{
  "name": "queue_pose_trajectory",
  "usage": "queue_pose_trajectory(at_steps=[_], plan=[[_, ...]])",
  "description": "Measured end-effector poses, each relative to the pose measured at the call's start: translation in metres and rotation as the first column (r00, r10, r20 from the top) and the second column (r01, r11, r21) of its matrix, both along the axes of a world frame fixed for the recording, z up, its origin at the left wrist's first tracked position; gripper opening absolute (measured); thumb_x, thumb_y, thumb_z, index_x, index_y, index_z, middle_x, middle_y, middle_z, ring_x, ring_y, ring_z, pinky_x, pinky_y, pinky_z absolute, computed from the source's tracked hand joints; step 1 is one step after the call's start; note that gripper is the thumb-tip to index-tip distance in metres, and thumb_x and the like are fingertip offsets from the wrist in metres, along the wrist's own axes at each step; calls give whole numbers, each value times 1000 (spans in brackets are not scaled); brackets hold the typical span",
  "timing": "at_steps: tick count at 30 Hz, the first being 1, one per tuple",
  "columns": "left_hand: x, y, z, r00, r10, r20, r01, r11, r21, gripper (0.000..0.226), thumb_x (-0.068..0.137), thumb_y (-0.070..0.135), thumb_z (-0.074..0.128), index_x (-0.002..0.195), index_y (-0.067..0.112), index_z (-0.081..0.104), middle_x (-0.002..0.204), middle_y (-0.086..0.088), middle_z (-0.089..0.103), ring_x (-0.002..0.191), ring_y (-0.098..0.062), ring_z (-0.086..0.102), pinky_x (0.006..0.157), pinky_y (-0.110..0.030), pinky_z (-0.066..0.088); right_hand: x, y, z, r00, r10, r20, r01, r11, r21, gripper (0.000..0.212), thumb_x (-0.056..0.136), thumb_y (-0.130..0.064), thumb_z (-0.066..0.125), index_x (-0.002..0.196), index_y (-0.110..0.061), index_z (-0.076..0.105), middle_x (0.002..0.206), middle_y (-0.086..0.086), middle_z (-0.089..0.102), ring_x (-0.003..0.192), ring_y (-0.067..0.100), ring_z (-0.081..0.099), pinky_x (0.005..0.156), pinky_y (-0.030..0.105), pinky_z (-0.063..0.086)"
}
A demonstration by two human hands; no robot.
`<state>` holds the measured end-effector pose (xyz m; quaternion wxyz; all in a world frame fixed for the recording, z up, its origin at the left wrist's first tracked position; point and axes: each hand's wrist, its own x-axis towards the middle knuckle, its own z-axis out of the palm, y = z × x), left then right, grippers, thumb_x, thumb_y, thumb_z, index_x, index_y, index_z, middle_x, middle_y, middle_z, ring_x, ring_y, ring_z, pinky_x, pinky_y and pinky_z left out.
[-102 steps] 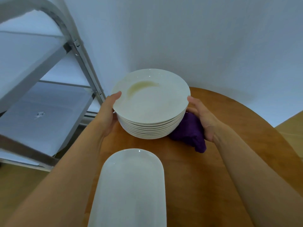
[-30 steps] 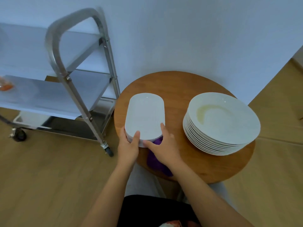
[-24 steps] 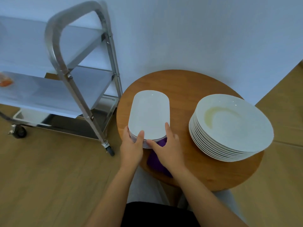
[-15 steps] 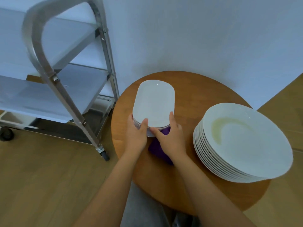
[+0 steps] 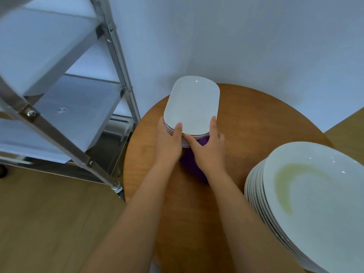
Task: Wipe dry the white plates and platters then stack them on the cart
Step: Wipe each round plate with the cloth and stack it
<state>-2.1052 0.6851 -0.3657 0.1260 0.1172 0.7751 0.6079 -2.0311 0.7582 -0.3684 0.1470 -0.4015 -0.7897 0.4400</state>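
Observation:
A stack of white oval platters (image 5: 192, 104) sits on the round wooden table (image 5: 256, 119), toward its far left. My left hand (image 5: 170, 143) grips the near left edge of the stack, thumb on the top platter. My right hand (image 5: 208, 150) grips the near right edge, also pressing a purple cloth (image 5: 190, 161) that bunches under its palm. A stack of round white plates (image 5: 311, 198) stands at the right; the top one carries a yellowish smear.
A steel cart (image 5: 65, 99) with pale shelves stands left of the table, its slanted leg and castor close to the table's edge. A white wall runs behind. Wooden floor lies at the lower left.
The view has drawn closer and lower. The platter stack has slid farther from me toward the wall, both hands still on its near edge. The round plates sit closer at the right.

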Motion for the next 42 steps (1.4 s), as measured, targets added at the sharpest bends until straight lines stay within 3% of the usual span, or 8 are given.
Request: queue_pose_trajectory(at_steps=[6, 12, 17, 21, 24, 27, 35, 42], plan=[[28, -13, 6, 991, -58, 123, 48, 995, 85, 45, 94, 36, 49, 135, 19, 39, 129, 5, 55, 116, -12, 53, 96, -32, 47, 26, -29, 26, 997, 7, -81, -6, 1000, 9, 102, 82, -47, 67, 148, -36, -10, 146, -3, 31, 117, 1, 33, 86, 17, 28], [83, -29, 28, 983, 6, 182, -36, 986, 161, 24, 95, 37, 45, 98, 19, 61, 81, 11, 65, 77, -1, 62, 62, -17, 47, 77, -54, 63, 990, 106, -93, -105, 994, 14, 68, 86, -34, 61, 146, -29, 28, 142, -10, 43, 127, 10, 42, 102, 27, 41], [131, -30, 62, 988, -26, 151, 0, 985, 171, 29, 96, 32, 41, 87, 16, 63, 82, 1, 65, 76, -10, 61, 67, -29, 49, 136, -49, 101, 975, 47, -215, -32, 997, 72, 66, 86, -34, 64, 144, -33, 33, 140, -17, 44, 109, -9, 35, 72, -5, 26], [167, -16, 63, 984, -177, 36, 180, 977, -118, 21, 92, 41, 51, 87, 21, 55, 79, 4, 62, 73, -14, 59, 58, -27, 44, 193, -25, 117, 953, -84, -290, 109, 992, 69, 60, 86, -32, 65, 141, -32, 39, 136, -16, 48, 107, -6, 37, 70, -2, 34], [188, 3, 62, 964, -267, 3, 224, 806, -548, 40, 84, 61, 51, 89, 22, 49, 77, 4, 58, 69, -12, 55, 53, -26, 39, 228, -2, 121, 931, -181, -318, 204, 978, 40, 55, 88, -28, 65, 138, -28, 43, 133, -11, 52, 107, 1, 42, 73, 7, 38], [199, 15, 62, 938, -345, -35, 224, 679, -699, 41, 85, 60, 50, 84, 20, 53, 73, 4, 56, 66, -12, 55, 51, -24, 38, 254, 13, 118, 902, -267, -341, 280, 960, -11, 52, 87, -25, 65, 136, -25, 47, 131, -9, 53, 113, 7, 47, 77, 11, 41], [199, 13, 74, 941, -335, -37, 249, 764, -596, 33, 84, 24, 54, 55, 14, 43, 54, 1, 45, 49, -14, 41, 47, -22, 28, 283, 27, 104, 814, -423, -397, 387, 906, -173, 47, 84, -27, 68, 129, -30, 53, 118, -14, 58, 107, 11, 55, 85, 30, 50], [211, -3, 73, 982, -189, 8, 184, 944, -274, 19, 85, 10, 53, 67, 2, 53, 73, -20, 65, 53, -21, 64, 54, -34, 48, 317, 41, 101, 461, -780, -424, 490, 622, -611, 7, 84, -29, 64, 90, -27, 66, 98, -5, 69, 92, 17, 66, 75, 35, 54]])
